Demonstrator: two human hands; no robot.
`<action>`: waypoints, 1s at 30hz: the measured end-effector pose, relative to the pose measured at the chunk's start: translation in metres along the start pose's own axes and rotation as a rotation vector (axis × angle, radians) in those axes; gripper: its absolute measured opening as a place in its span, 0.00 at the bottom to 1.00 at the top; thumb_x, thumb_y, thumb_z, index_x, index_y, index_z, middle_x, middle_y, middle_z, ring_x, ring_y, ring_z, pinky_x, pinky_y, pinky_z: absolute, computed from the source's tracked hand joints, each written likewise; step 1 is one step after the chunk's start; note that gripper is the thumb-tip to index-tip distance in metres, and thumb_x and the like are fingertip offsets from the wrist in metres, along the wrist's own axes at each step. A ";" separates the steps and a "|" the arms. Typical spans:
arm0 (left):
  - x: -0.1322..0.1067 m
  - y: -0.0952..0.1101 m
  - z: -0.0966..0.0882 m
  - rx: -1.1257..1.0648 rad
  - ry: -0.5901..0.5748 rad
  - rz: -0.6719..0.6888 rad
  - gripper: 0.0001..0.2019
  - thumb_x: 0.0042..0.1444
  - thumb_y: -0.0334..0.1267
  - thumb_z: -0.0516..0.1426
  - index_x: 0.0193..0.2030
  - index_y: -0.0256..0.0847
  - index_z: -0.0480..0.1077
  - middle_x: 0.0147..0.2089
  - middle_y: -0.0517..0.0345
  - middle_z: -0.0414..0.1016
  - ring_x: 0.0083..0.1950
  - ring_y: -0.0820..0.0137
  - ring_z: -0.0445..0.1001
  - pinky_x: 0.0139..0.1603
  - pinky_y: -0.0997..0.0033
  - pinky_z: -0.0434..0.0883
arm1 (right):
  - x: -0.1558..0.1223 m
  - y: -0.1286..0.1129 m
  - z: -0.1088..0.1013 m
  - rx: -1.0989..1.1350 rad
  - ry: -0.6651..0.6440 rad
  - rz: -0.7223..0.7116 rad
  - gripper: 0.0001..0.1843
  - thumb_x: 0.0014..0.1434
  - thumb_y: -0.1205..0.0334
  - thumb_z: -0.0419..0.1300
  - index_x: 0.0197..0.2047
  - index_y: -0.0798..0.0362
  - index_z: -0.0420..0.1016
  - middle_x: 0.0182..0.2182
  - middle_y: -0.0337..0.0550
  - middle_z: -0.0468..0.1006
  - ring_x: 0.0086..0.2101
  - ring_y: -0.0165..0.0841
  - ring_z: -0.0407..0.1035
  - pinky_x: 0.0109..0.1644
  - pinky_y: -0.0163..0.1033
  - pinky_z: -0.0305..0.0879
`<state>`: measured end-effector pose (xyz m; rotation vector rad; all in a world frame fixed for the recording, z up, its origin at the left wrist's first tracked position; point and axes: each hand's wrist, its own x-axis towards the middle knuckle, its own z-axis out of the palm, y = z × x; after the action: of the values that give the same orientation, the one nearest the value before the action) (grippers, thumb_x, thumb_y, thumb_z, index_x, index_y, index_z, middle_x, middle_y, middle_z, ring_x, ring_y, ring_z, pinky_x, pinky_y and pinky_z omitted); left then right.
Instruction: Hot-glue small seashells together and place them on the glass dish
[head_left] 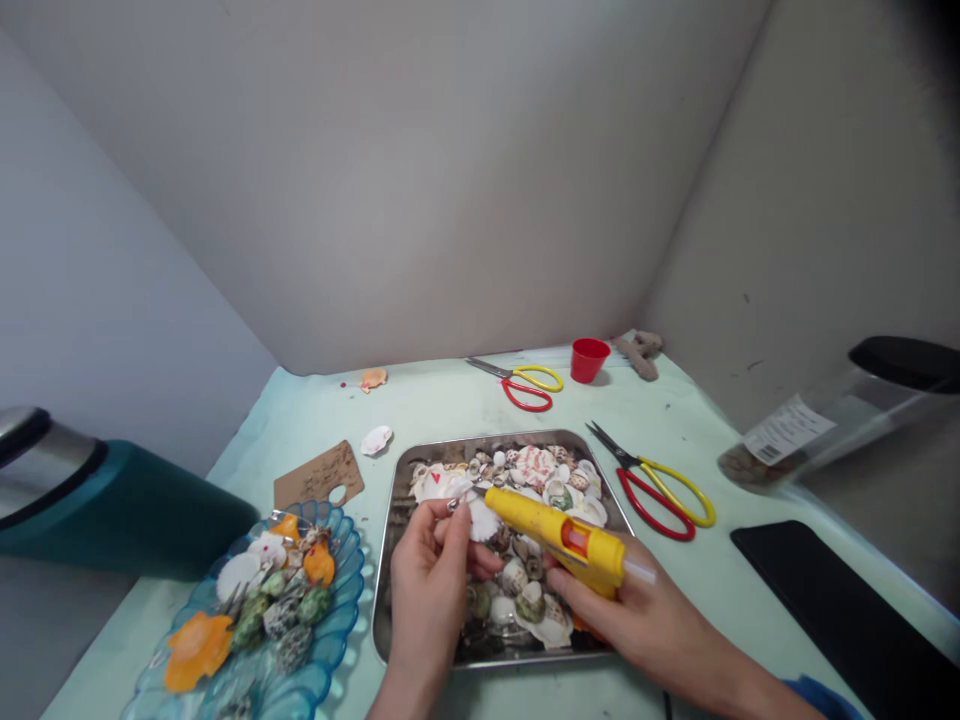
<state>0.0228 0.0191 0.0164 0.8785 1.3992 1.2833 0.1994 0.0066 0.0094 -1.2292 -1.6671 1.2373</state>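
Observation:
My left hand [433, 553] pinches a white scallop shell [482, 520] above the metal tray [382, 600]. Something small and shiny shows at its fingertips, too small to name. My right hand [645, 610] is wrapped round a yellow hot glue gun [536, 518] with a clear glue stick [639, 571] poking out of its back. The gun's nozzle points left and meets or nearly meets the shell's upper edge; I cannot tell if they touch. Beneath both hands, the tray holds many seashells [534, 463], white, spotted and green-striped.
A blue scalloped dish [346, 590] of shells sits at left, beside a teal bottle [157, 510] and a brown card [319, 478]. Two scissors [536, 385], [664, 490], a red cup [589, 360], a clear jar [810, 430] and a black phone-like slab [840, 590] lie behind and right.

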 end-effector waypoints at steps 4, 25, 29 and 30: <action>0.000 -0.001 -0.001 0.012 -0.009 0.003 0.14 0.53 0.47 0.57 0.36 0.40 0.61 0.16 0.62 0.73 0.18 0.72 0.71 0.23 0.76 0.68 | 0.001 0.001 0.000 0.002 -0.018 0.021 0.09 0.59 0.57 0.56 0.35 0.54 0.70 0.29 0.39 0.73 0.29 0.32 0.69 0.32 0.33 0.68; -0.001 -0.001 -0.001 0.074 0.000 0.057 0.13 0.52 0.47 0.58 0.35 0.40 0.65 0.18 0.60 0.74 0.21 0.70 0.72 0.25 0.74 0.70 | 0.000 0.004 0.002 -0.028 0.006 -0.002 0.09 0.58 0.58 0.57 0.35 0.54 0.72 0.27 0.39 0.73 0.27 0.30 0.68 0.30 0.33 0.66; -0.001 -0.002 -0.002 0.089 0.020 0.075 0.12 0.53 0.46 0.57 0.36 0.40 0.65 0.19 0.60 0.74 0.21 0.70 0.72 0.26 0.73 0.70 | -0.001 0.000 0.001 -0.017 -0.017 0.017 0.09 0.60 0.58 0.56 0.35 0.54 0.71 0.27 0.38 0.72 0.27 0.30 0.67 0.30 0.32 0.66; -0.001 -0.002 -0.002 0.089 0.023 0.077 0.12 0.54 0.46 0.57 0.37 0.40 0.64 0.19 0.61 0.74 0.21 0.70 0.72 0.26 0.73 0.70 | -0.001 -0.001 0.001 -0.014 -0.017 0.023 0.08 0.60 0.58 0.55 0.35 0.54 0.70 0.27 0.38 0.72 0.27 0.30 0.67 0.31 0.33 0.66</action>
<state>0.0209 0.0173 0.0144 0.9893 1.4619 1.3006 0.1989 0.0058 0.0099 -1.2524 -1.6809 1.2553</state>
